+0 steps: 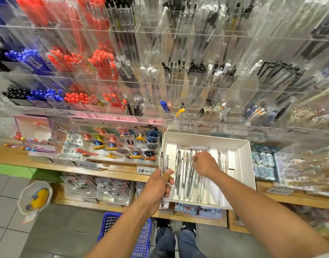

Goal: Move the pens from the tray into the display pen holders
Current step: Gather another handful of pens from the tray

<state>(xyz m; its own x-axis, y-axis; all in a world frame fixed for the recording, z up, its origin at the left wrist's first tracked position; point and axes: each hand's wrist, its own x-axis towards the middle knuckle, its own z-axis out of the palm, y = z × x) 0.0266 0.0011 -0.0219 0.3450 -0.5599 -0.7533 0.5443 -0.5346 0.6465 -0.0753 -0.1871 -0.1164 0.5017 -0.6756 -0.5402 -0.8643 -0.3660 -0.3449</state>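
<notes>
White tray [243,159] of many pens [186,172]; left hand [158,185] gripping several, right hand [204,163] fingering others.

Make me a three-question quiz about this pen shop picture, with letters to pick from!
1. Where does the white tray sit?
A on the floor
B on the wooden shelf
C in the basket

2. What colour is the basket on the floor?
A blue
B red
C yellow

3. What is the left hand doing?
A hanging empty
B gripping a bunch of pens
C pushing the tray

Answers: 1 B, wood shows beside and under the tray. 2 A, its mesh is blue. 3 B, its fingers curl round the bunch of pens while the right hand reaches into the tray.
</notes>
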